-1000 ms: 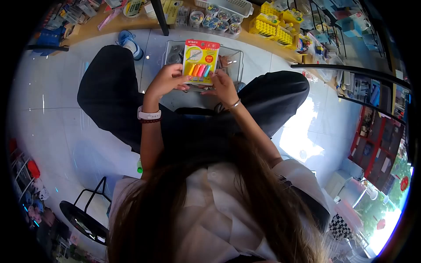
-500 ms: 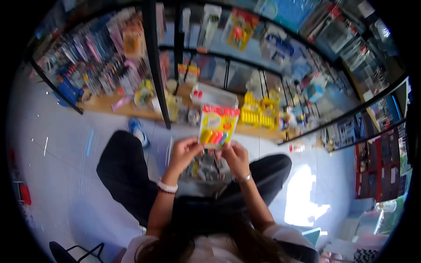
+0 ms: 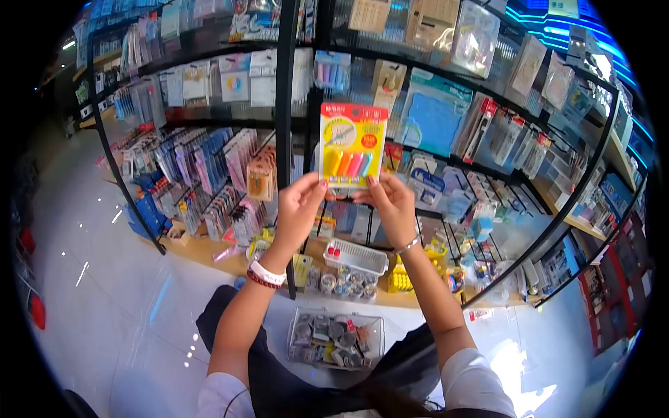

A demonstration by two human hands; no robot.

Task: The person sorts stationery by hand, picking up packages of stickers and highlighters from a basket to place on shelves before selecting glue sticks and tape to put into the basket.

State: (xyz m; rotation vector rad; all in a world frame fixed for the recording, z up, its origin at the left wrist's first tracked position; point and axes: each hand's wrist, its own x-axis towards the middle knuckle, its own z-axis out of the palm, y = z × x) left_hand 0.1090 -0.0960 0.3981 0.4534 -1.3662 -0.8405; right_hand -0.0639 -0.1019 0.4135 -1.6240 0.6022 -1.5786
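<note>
Presently, card pack [image 3: 353,143]: upright at the centre of the frame, somewhat above the middle, printed face towards the camera; its upper part stands free of any fingers, so a knock there could tip it backwards.
Left hand [image 3: 298,209]: pinched onto the pack's lower left corner, thumb in front; the fingers behind are partly hidden.
Right hand [image 3: 394,207]: closed likewise on the lower right corner; if either thumb eased off, the pack would probably pivot about the other; too hard a squeeze might crease the card.
Blue hanging pack [image 3: 435,111]: upper right of centre, behind the card pack; pushing forward carelessly could snag it.
Black post [image 3: 284,104]: upper middle, left of the card pack; a leftward sweep might strike it.
White basket [image 3: 357,256]: below the hands; a dropped pack could jolt it.
Clear bin [image 3: 380,340]: bottom centre, loaded with small items; a slip might bury the pack among them.
</note>
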